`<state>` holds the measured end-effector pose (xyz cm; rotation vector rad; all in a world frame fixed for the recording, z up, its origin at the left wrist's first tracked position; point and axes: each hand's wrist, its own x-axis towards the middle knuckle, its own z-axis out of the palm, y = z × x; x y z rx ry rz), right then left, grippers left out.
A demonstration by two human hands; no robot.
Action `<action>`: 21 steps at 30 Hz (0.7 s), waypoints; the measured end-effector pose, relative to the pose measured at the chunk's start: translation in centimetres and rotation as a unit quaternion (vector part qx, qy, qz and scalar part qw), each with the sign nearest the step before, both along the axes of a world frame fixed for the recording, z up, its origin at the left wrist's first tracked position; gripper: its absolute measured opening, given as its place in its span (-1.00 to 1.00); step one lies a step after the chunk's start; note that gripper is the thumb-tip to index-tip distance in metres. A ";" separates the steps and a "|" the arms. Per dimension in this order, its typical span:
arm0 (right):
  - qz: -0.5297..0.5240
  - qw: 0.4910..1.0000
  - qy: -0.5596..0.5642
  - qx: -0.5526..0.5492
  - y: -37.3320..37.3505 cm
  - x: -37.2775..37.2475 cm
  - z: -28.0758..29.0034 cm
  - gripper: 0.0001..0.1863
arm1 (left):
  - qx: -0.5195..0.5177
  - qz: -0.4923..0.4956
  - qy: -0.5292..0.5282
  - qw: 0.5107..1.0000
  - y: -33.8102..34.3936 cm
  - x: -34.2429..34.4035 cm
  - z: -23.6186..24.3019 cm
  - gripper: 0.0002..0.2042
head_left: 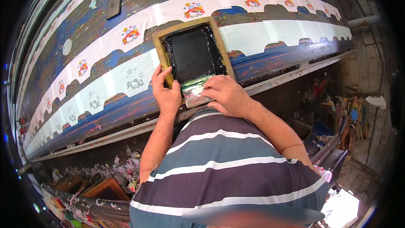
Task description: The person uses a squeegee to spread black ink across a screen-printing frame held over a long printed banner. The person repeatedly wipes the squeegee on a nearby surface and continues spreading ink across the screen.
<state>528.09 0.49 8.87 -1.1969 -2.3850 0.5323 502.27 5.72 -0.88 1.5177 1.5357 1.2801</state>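
Both hands [166, 95] [225, 95] on wooden-framed print screen [193, 52] over white fabric pieces [253, 38]

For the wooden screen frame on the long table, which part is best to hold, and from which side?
Grip the wooden screen frame by its bare side rails, from the near edge, as the left hand does on the left rail. The dark mesh in the middle looks inked and thin, so it is probably best avoided. The right hand rests on the squeegee at the near rail, so the left rail is free.
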 end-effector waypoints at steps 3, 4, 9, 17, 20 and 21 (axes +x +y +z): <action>-0.110 0.989 0.093 0.026 -1.2 2.4 -0.9 -0.52 | -0.007 0.019 -0.026 0.999 0.1 0.6 0.6 -0.58; -0.156 0.981 0.111 0.026 -1.4 3.4 -1.4 -0.53 | 0.009 0.016 -0.021 1.000 0.0 0.9 0.9 -0.60; -0.245 0.933 0.250 -0.084 -2.5 9.3 -3.5 -0.61 | 0.058 0.004 -0.021 0.998 -0.6 6.0 1.9 -0.60; -0.271 0.933 0.235 -0.043 -3.4 21.1 -4.0 -0.60 | 0.089 -0.007 -0.026 0.996 -0.1 19.1 1.4 -0.59; -0.271 0.936 0.218 -0.050 -3.4 24.4 -3.9 -0.58 | 0.096 -0.005 -0.038 0.995 0.0 22.3 1.3 -0.60; -0.266 0.938 0.215 -0.050 -3.3 25.1 -3.9 -0.57 | 0.093 -0.002 -0.028 0.995 0.0 22.9 1.2 -0.60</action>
